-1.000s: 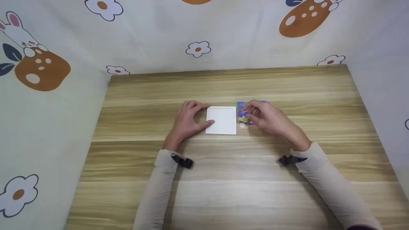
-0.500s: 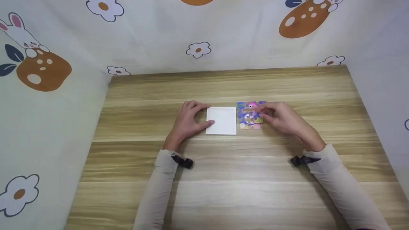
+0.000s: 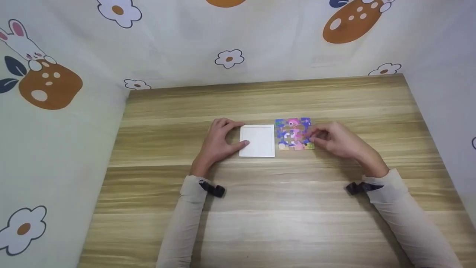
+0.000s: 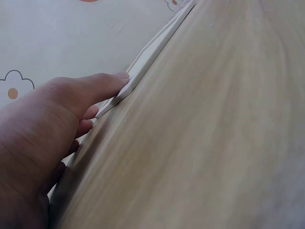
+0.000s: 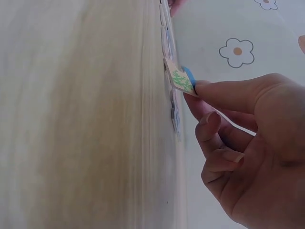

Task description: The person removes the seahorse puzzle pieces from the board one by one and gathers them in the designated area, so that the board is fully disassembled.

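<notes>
A shallow white puzzle tray (image 3: pixel 260 143) with a raised rim lies on the table. My left hand (image 3: pixel 218 140) rests at its left side, thumb on the rim and index finger at the upper left corner. Just right of the tray lies a group of colourful jigsaw pieces (image 3: pixel 295 134), with bare table showing through gaps. My right hand (image 3: pixel 340 139) is at the group's right edge. In the right wrist view, its thumb and index finger pinch a jigsaw piece (image 5: pixel 182 81) with green and blue print, tilted over the others.
The wood-grain table (image 3: pixel 260 216) extends on all sides of the tray and pieces. A pale printed cloth (image 3: pixel 186 44) with flowers hangs behind the table and along its sides. A black wrist camera (image 3: pixel 214 188) sits at each cuff.
My right hand has moved right across the pieces with the greenish jigsaw piece, down to the group's lower right corner, uncovering more pieces. The left hand and tray have stayed put.
</notes>
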{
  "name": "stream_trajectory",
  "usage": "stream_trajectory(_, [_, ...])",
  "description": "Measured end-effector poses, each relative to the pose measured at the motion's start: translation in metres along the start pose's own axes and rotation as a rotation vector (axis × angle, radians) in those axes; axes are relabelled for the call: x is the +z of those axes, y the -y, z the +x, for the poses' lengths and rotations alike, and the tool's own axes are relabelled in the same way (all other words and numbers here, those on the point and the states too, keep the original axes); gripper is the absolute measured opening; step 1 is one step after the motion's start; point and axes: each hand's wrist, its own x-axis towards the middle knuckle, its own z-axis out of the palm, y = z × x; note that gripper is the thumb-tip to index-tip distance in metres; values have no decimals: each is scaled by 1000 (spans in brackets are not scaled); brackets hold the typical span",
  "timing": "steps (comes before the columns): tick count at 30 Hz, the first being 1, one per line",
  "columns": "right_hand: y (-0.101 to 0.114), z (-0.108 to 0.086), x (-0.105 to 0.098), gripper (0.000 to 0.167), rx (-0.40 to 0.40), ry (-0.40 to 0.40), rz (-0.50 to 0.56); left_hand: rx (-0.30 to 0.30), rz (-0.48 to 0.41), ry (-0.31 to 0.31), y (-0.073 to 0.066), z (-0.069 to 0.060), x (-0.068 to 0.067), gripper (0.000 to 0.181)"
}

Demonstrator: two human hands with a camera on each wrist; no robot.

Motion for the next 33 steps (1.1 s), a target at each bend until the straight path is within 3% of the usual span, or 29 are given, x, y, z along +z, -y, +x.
stream_trajectory(12, [4,-2,-1,14,56,-4,-84,-10,19,9,-1,1,-1,66])
stream_trajectory(24, [7,-5,2,22,16,-15,-242,1,12,-7,0,-1,1,64])
stream_trajectory(33, [11,-7,-1,18,66,7,-267,11,18,-12,0,0,1,64])
